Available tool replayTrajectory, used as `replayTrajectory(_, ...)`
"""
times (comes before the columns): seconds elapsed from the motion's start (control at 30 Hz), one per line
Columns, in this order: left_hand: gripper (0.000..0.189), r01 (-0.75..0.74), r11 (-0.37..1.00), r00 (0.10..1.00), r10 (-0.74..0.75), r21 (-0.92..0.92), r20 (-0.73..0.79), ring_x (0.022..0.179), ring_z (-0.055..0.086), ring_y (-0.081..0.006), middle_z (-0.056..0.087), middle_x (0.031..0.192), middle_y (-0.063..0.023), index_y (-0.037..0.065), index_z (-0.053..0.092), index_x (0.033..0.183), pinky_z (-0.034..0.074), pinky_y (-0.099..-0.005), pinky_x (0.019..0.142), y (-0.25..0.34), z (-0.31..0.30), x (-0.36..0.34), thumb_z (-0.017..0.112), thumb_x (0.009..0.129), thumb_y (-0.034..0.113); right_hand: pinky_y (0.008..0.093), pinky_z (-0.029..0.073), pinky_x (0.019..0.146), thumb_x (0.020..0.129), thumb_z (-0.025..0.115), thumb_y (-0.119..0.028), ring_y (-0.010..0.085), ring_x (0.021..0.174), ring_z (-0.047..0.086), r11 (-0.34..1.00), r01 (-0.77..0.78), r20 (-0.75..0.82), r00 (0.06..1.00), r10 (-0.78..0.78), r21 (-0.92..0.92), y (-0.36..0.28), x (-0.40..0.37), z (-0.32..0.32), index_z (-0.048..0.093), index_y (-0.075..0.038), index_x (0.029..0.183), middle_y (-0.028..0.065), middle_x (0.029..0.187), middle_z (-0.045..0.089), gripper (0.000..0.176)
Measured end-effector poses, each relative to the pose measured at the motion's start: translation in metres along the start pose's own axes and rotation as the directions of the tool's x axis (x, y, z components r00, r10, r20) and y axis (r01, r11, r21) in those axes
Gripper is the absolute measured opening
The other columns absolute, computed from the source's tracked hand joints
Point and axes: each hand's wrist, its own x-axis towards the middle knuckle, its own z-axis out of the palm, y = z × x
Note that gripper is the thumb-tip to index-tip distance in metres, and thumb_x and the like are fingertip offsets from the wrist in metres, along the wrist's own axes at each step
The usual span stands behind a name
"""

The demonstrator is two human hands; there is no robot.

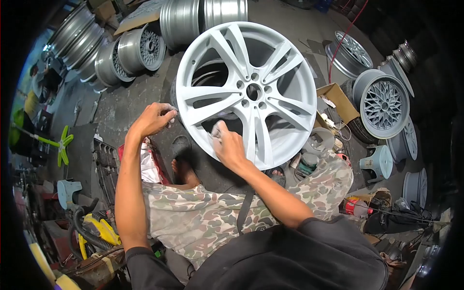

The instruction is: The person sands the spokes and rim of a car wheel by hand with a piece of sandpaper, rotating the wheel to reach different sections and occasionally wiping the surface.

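Observation:
A white-coated car wheel rim (249,128) with paired spokes lies face up before my knees. My right hand (228,145) is over its lower left part, fingers bunched and whitened with dust at the spoke gap. I cannot tell what, if anything, is pinched there. Just off the rim's left edge hovers my left hand (155,119), its fingers curled in and their tips dusty too; the space inside the fingers is hidden.
Silver rims (180,21) stand along the back, with mesh-faced ones (151,47) beside them. To the right are a cardboard box (344,104), another mesh rim (385,106) and a pale blue stool (379,162). A yellow tool (102,229) with a black hose lies at lower left.

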Motion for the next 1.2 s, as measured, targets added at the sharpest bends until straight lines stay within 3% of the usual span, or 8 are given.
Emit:
replayTrajectory(0.2, 0.033, -0.055, 0.996, 0.996, 0.050, -0.072, -0.074, 0.069, 0.067, -0.0151, 0.071, 0.077, -0.0083, -0.006, 0.073, 0.105, 0.053, -0.0326, 0.068, -0.010, 0.001, -0.002, 0.062, 0.099, 0.025, 0.0495, 0.049, 0.065, 0.083, 0.064, 0.001, 0.0431, 0.074, 0.066, 0.929, 0.321, -0.231, 0.933, -0.276, 0.185, -0.024, 0.009, 0.009, 0.054, -0.002, 0.091, 0.0185, 0.076, 0.065, 0.013)
replayTrajectory(0.53, 0.031, -0.032, 0.999, 0.999, 0.031, -0.031, -0.009, 0.072, 0.063, -0.0113, 0.069, 0.081, -0.0032, -0.005, 0.072, 0.107, 0.052, -0.0294, 0.068, -0.020, -0.004, 0.011, 0.061, 0.102, 0.024, 0.0454, 0.051, 0.066, 0.084, 0.065, -0.002, 0.0393, 0.072, 0.066, 0.954, 0.148, -0.175, 0.979, -0.104, 0.261, -0.036, 0.018, 0.005, 0.055, -0.001, 0.084, 0.0182, 0.074, 0.064, 0.010)
replayTrajectory(0.73, 0.030, -0.059, 0.998, 0.998, 0.059, -0.009, -0.004, 0.072, 0.063, -0.0109, 0.069, 0.081, -0.0032, -0.005, 0.072, 0.106, 0.051, -0.0293, 0.069, -0.022, 0.000, 0.015, 0.061, 0.103, 0.023, 0.0407, 0.051, 0.065, 0.083, 0.067, -0.002, 0.0310, 0.068, 0.067, 0.969, 0.238, -0.302, 0.921, -0.247, -0.069, -0.043, 0.025, 0.014, 0.057, -0.003, 0.083, 0.0150, 0.074, 0.065, 0.010)
replayTrajectory(0.8, 0.030, -0.047, 0.999, 0.999, 0.047, -0.006, -0.001, 0.072, 0.063, -0.0108, 0.069, 0.081, -0.0033, -0.005, 0.072, 0.106, 0.052, -0.0294, 0.068, -0.020, -0.001, 0.016, 0.060, 0.103, 0.023, 0.0406, 0.052, 0.061, 0.085, 0.069, -0.003, 0.0258, 0.065, 0.068, 0.923, -0.133, -0.026, 0.988, 0.152, 0.360, -0.049, 0.036, -0.003, 0.059, 0.000, 0.087, 0.0132, 0.077, 0.068, 0.010)
replayTrajectory(0.83, 0.030, -0.025, 0.999, 1.000, 0.025, -0.024, -0.017, 0.072, 0.063, -0.0107, 0.069, 0.080, -0.0032, -0.005, 0.072, 0.106, 0.052, -0.0294, 0.068, -0.019, -0.001, 0.017, 0.061, 0.103, 0.022, 0.0294, 0.050, 0.058, 0.087, 0.073, -0.005, 0.0140, 0.066, 0.066, 0.631, -0.145, 0.073, 0.988, 0.139, 0.762, -0.034, 0.041, 0.002, 0.062, -0.002, 0.087, 0.0076, 0.081, 0.070, 0.012)
replayTrajectory(0.93, 0.030, -0.043, 0.997, 0.997, 0.039, -0.058, -0.064, 0.071, 0.063, -0.0107, 0.070, 0.080, -0.0032, -0.006, 0.072, 0.106, 0.051, -0.0292, 0.066, -0.026, 0.004, 0.017, 0.061, 0.102, 0.022, 0.0267, 0.053, 0.063, 0.090, 0.072, -0.004, 0.0123, 0.076, 0.068, 0.691, -0.076, -0.016, 0.992, 0.126, 0.719, -0.010, 0.050, -0.018, 0.061, -0.004, 0.097, 0.0074, 0.089, 0.070, 0.014)
replayTrajectory(1.13, 0.026, -0.139, 0.983, 0.917, 0.174, 0.123, -0.358, 0.070, 0.067, -0.0164, 0.074, 0.081, -0.0106, -0.003, 0.075, 0.099, 0.052, -0.0331, 0.067, 0.011, 0.003, -0.005, 0.067, 0.096, 0.021, 0.0244, 0.058, 0.072, 0.094, 0.074, -0.008, 0.0101, 0.091, 0.069, 0.355, -0.322, 0.125, 0.869, 0.478, 0.878, 0.037, 0.045, -0.084, 0.059, -0.002, 0.131, 0.0078, 0.107, 0.072, 0.041)
replayTrajectory(1.2, 0.023, -0.222, 0.955, 0.837, 0.290, 0.196, -0.463, 0.076, 0.070, -0.0268, 0.075, 0.089, -0.0143, 0.000, 0.077, 0.099, 0.053, -0.0375, 0.073, 0.030, 0.010, -0.009, 0.073, 0.091, 0.022, 0.0230, 0.057, 0.070, 0.093, 0.076, -0.009, 0.0088, 0.089, 0.068, 0.499, -0.319, 0.077, 0.892, 0.446, 0.806, 0.053, 0.037, -0.093, 0.057, 0.001, 0.134, 0.0069, 0.106, 0.072, 0.046)
